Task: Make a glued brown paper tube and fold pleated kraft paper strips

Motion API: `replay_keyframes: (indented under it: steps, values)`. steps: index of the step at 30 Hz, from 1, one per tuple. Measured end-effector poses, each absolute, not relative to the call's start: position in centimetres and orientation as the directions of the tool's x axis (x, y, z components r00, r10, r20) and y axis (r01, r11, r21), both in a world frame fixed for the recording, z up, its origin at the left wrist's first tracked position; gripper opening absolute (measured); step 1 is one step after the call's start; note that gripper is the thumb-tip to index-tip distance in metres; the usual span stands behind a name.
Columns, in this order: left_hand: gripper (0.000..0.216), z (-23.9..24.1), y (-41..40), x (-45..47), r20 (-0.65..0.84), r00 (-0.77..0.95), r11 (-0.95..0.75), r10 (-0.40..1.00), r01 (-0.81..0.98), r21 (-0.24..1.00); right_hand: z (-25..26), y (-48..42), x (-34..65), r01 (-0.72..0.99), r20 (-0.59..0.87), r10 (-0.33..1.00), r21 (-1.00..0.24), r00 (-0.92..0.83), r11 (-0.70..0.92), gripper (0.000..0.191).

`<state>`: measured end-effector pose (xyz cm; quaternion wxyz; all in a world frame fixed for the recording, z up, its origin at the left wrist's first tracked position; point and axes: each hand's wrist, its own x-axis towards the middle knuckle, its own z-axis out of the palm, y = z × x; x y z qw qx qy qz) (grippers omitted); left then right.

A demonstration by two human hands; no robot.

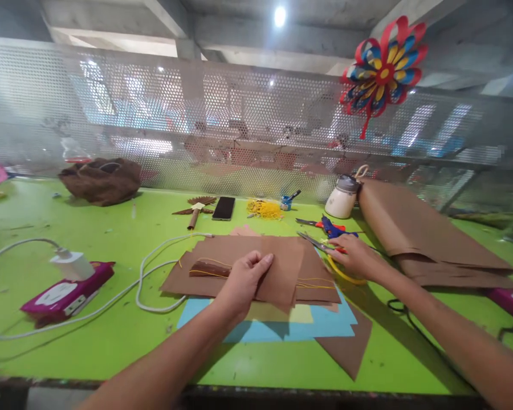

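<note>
Bright green worktop (pixel 123 359), its glossy surface running the width of the view to a dark front edge; behind it stands a perforated metal panel (pixel 171 125), with a raw concrete ceiling (pixel 231 51) and one lit lamp (pixel 280 17) above; a red, blue and yellow paper flower (pixel 385 74) hangs against the panel at upper right.

At centre, the left hand (pixel 248 279) has its fingers pinched on a brown sheet (pixel 280 273), above stacked brown, yellow and blue papers (pixel 325 330); the right hand (pixel 359 259) has its fingers closed round scissors (pixel 316 244), blades towards the sheet.

Around them sit a purple power strip (pixel 64 296) with a white charger (pixel 72 265), left; a dark phone (pixel 224 208), yellow strands (pixel 265 209) and a white bottle (pixel 342 199), behind; folded brown paper (pixel 431 233), right; any lettering on the power strip is too small to read.
</note>
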<state>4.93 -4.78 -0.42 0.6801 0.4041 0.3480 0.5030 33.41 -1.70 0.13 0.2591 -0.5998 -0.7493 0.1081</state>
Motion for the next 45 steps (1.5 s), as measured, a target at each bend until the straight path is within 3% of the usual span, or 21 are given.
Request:
replay_keyframes:
  steps: [6,11,18,20,23,25,27,31,35,39,42,45]
  values:
    - [0.033,-0.7,-5.0,5.4,-0.035,0.178,0.109,0.983,-0.424,0.899,1.4,-4.9,24.6,0.639,0.15,0.928,-0.687,-0.34,0.345,0.048]
    - [0.029,-0.6,-5.1,5.2,-0.035,0.243,0.142,0.969,-0.439,0.887,-0.4,-5.8,21.6,0.38,0.122,0.98,-0.909,-0.156,0.173,0.043]
    - [0.027,0.1,-5.6,5.4,-0.051,0.372,0.224,0.927,-0.438,0.871,-1.2,-6.0,22.4,0.103,-0.018,0.992,-0.995,-0.126,-0.004,0.035]
    - [0.027,0.2,-5.3,5.2,-0.046,0.324,0.2,0.945,-0.461,0.865,-0.8,-6.1,22.8,-0.012,-0.084,0.983,-0.996,-0.163,-0.087,0.036]
    - [0.029,0.3,-4.3,4.5,-0.016,0.161,0.085,0.987,-0.436,0.896,-0.2,-5.5,24.0,-0.139,-0.046,0.99,-0.988,-0.131,-0.065,0.036]
    - [0.028,0.5,-3.6,4.0,0.079,0.046,-0.054,0.996,-0.402,0.914,0.0,-4.9,25.2,-0.123,0.036,0.997,-0.992,-0.076,0.026,0.034]
    - [0.026,0.8,-3.3,3.6,0.142,0.045,-0.113,0.989,-0.391,0.913,0.0,-4.2,26.2,-0.022,0.115,0.992,-0.993,-0.06,0.114,0.035]
    - [0.028,1.4,-3.5,3.6,0.213,0.105,-0.166,0.971,-0.345,0.924,0.1,-3.7,27.2,0.168,0.206,0.978,-0.963,-0.042,0.21,0.033]
    - [0.033,1.2,-3.4,3.7,0.175,0.225,-0.151,0.958,-0.124,0.981,0.6,-4.1,27.4,0.286,0.291,0.957,-0.916,-0.009,0.281,0.028]
    - [0.046,1.2,-2.7,3.1,0.176,0.317,-0.216,0.932,0.094,0.972,1.5,-5.3,27.5,0.478,0.43,0.894,-0.764,-0.126,0.435,0.028]
    - [0.045,2.2,-2.8,2.3,0.193,0.404,-0.233,0.894,0.05,0.971,2.3,-6.3,27.2,0.543,0.478,0.834,-0.638,-0.275,0.545,0.026]
    - [0.047,3.5,-3.5,2.0,0.162,0.551,-0.201,0.818,0.009,0.98,2.9,-6.6,26.7,0.478,0.408,0.795,-0.642,-0.448,0.599,0.03]
